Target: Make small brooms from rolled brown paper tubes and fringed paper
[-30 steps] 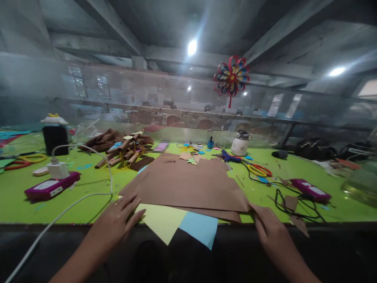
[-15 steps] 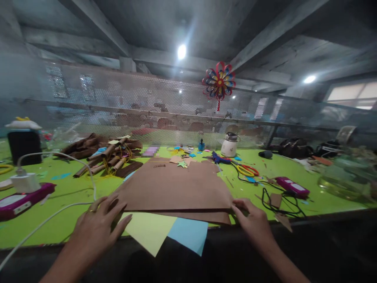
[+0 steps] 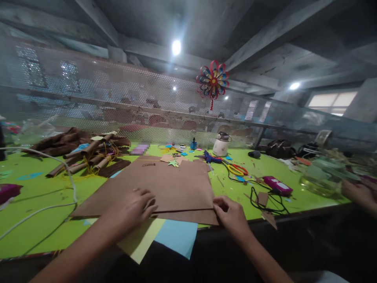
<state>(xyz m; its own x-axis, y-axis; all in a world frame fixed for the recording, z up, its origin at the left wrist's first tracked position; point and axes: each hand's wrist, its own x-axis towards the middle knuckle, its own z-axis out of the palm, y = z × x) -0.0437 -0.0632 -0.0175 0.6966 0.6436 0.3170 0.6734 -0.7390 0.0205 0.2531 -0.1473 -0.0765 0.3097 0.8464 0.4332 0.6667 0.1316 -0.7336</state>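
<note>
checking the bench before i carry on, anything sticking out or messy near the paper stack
Yes. The yellow sheet and blue sheet under the brown paper hang past the table edge. Paper scraps litter the green top by a tangled black cable.
</note>
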